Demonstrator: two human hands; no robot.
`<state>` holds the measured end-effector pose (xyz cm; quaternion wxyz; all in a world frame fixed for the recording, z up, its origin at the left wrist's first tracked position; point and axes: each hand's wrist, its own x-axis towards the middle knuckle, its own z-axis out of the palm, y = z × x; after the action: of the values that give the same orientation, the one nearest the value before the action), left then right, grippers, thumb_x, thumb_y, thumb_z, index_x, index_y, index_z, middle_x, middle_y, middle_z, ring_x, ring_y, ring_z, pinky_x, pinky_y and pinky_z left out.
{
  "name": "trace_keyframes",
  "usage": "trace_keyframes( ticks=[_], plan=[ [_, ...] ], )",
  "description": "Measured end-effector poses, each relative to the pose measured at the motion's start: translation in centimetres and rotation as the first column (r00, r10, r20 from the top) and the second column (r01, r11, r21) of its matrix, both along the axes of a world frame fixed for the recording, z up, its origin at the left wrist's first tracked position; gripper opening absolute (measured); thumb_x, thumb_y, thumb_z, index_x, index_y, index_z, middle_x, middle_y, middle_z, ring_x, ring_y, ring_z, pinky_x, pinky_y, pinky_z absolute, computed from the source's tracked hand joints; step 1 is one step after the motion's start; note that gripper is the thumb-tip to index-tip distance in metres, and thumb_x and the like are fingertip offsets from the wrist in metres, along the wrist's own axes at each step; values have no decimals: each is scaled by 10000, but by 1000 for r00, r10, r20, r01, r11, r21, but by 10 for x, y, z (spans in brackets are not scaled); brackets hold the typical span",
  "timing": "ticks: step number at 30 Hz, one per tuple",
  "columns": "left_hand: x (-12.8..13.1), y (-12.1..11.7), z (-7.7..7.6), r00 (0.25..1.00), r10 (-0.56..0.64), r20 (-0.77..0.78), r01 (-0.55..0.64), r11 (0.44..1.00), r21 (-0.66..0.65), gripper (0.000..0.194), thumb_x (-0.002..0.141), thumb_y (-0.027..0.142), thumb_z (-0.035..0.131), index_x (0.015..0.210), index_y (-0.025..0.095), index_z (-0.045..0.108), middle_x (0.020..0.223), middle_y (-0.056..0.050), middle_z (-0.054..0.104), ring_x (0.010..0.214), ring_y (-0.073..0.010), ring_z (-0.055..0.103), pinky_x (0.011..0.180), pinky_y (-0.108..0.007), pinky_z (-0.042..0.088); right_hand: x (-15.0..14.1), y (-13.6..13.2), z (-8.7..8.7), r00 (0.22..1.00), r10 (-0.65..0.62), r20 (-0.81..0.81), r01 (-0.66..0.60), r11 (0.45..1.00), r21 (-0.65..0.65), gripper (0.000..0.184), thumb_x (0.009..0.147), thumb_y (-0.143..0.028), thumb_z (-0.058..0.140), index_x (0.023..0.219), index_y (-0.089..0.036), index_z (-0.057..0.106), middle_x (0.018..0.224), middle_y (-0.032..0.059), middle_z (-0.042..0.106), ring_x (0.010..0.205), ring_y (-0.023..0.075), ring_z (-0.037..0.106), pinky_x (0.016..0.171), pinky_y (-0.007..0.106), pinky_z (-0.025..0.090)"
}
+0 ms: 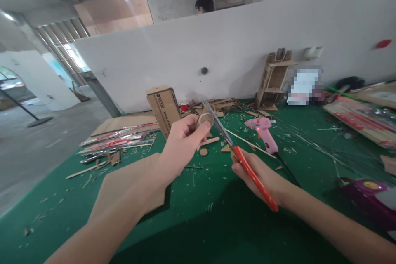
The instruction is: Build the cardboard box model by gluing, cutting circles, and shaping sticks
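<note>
Between the thumb and fingers of my left hand (pixel 188 134) is a small piece of cardboard (pixel 206 119) with a rounded shape on its face. My right hand (pixel 253 173) grips scissors (pixel 252 177) with orange-red handles. Their long metal blades point up and away, right beside the cardboard piece; whether they touch it I cannot tell. On the green table below lies a small cardboard disc (pixel 203 152). A larger flat cardboard sheet (pixel 130 183) lies under my left forearm.
A pink glue gun (pixel 264 132) with a black cord lies right of the scissors. Cardboard scraps (pixel 222 105) pile along the white partition (pixel 173 57). A cardboard structure (pixel 274 78) stands at the back right, a printed cardboard box (pixel 163 107) at the back left. A purple device (pixel 368 198) is at right.
</note>
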<state>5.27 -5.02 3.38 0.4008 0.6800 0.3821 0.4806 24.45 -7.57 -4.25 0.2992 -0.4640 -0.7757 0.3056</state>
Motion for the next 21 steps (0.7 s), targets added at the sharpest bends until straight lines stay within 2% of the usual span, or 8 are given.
trace_keyframes(
  ticks=[5, 9, 15, 21],
  plan=[
    [-3, 1, 2, 999, -21, -30, 22, 1000, 19, 261, 864, 350, 549, 687, 168, 489, 580, 45, 396, 502, -66, 339, 467, -219, 251, 1, -4, 3, 999, 52, 9, -52, 994, 98, 390, 909, -555, 302, 799, -201, 421, 745, 13, 464, 601, 128, 435, 566, 300, 421],
    [-7, 0, 9, 995, -45, -90, 44, 999, -13, 247, 859, 341, 553, 695, 164, 497, 574, 45, 404, 505, -68, 338, 466, -215, 254, 4, -5, 3, 997, 69, 24, -71, 993, 96, 357, 915, -532, 317, 855, -204, 445, 761, 19, 480, 625, 138, 464, 581, 304, 448],
    [-13, -1, 18, 990, -97, -102, 92, 994, -50, 206, 854, 320, 562, 726, 159, 540, 584, 53, 362, 505, -62, 295, 451, -212, 215, 6, -2, -2, 995, 88, 39, -91, 992, 90, 359, 914, -536, 321, 860, -205, 447, 770, 18, 473, 623, 136, 457, 574, 301, 423],
    [-12, 2, 14, 993, -89, -76, 85, 995, -49, 203, 847, 316, 578, 722, 161, 536, 587, 50, 344, 510, -64, 284, 458, -220, 207, 0, -1, 2, 999, 27, 18, -28, 998, 49, 405, 909, -572, 295, 760, -209, 394, 684, -11, 427, 577, 121, 394, 534, 281, 364]
  ],
)
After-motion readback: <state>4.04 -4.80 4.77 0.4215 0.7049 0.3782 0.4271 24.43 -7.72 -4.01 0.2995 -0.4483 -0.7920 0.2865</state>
